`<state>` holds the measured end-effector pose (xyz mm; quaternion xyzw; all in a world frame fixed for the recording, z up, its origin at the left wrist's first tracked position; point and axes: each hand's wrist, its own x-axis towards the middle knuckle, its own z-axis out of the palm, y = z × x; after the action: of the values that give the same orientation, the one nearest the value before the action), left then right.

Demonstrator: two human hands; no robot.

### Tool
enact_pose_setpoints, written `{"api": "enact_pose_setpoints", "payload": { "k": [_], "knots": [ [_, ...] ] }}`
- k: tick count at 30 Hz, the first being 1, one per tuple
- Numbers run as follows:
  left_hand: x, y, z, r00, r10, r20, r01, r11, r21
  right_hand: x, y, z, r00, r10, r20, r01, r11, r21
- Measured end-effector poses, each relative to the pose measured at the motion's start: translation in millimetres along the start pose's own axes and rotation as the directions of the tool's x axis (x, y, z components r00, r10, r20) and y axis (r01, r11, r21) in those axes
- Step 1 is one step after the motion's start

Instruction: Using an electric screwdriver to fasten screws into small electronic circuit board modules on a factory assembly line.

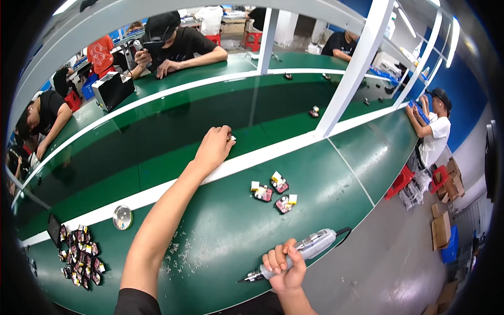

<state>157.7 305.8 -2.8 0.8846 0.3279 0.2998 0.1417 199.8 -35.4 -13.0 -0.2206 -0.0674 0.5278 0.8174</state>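
My left hand [214,144] reaches over the white rail onto the dark conveyor belt. Its fingers are closed round a small part, of which only a white piece [232,138] shows. Wrapped in my right hand [285,266], near the front edge of the green bench, is a grey electric screwdriver [310,244], its bit pointing left. Beyond the screwdriver sit three small black-cased assemblies [284,203] with yellow and white blocks. Loose screws [184,252] lie scattered to the right of my left forearm.
A heap of similar assemblies [81,257] lies at left, near a round clear dish [122,217]. More assemblies [314,112] sit on the belt [199,110]. A white upright post [354,68] rises from the rail. Other people work along the far side and at right.
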Motion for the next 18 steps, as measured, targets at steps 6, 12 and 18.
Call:
{"api": "enact_pose_setpoints", "payload": {
  "k": [6, 12, 18],
  "knots": [
    [-128.4, 86.7, -49.9, 0.906, 0.340, 0.252, -0.311, 0.939, -0.148, -3.2, -12.5, -8.7, 0.998, -0.022, 0.056, 0.021, 0.999, 0.032],
    [-234.9, 137.0, -84.2, 0.757, 0.466, 0.458, -0.458, 0.878, -0.135, -39.9, -17.5, -17.1, 0.992, 0.000, 0.123, -0.004, 1.000, 0.030],
    [-255.4, 141.4, -76.6, 0.828, 0.396, 0.397, -0.354, 0.918, -0.177, -58.1, 2.8, -15.8, 0.977, 0.106, 0.184, -0.115, 0.993, 0.037]
  ]
}}
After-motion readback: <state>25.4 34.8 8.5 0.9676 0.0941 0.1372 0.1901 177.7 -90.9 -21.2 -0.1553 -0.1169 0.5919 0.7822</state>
